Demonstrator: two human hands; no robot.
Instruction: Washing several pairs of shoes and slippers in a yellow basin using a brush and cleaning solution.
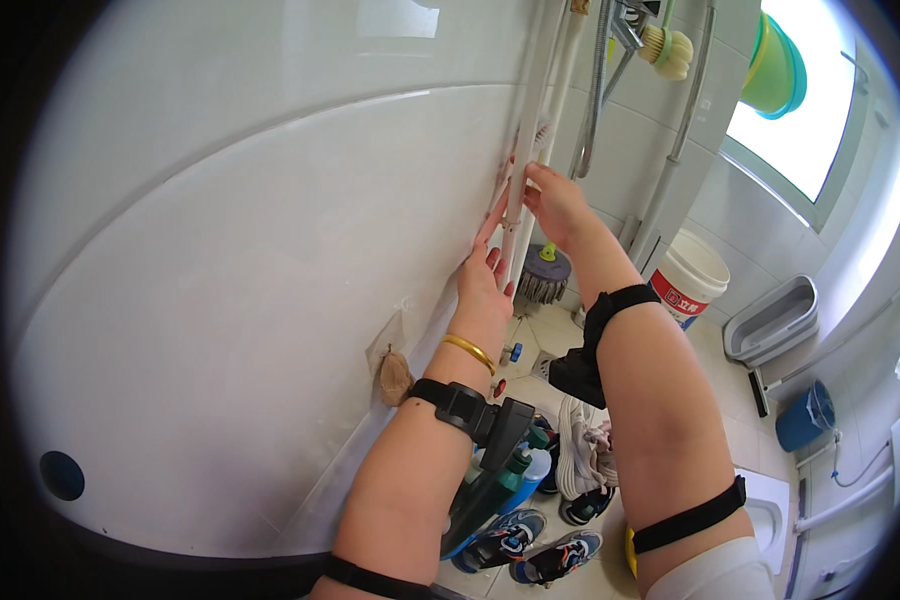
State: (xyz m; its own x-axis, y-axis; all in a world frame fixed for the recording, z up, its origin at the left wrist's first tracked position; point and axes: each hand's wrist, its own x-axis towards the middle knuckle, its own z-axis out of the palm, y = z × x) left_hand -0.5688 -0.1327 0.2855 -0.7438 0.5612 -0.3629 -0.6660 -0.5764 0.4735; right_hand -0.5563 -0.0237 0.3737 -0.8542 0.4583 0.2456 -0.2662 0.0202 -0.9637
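Observation:
A white pipe (523,150) runs up along the glossy tiled wall (270,247). The fingertips of my right hand (559,202) are closed against this pipe's edge, partly hidden behind it. Lower down, my left hand (484,281) lies palm up at the same pipe, its fingers curled beside it; whether it grips anything cannot be told. A gold bangle (470,354) circles the left wrist. Between the hands a slim pink strip (497,212) slants along the wall side, either a handle or a reflection. A brush head (544,131) with pale bristles shows behind the pipe.
Two valves, blue (516,352) and red (499,388), sit below my hands. Shoes (585,442) and bottles (510,480) stand on the floor. A mop head (545,274), a paint bucket (690,262) and a grey basin (772,319) are at right. A shower hose (598,90) hangs above.

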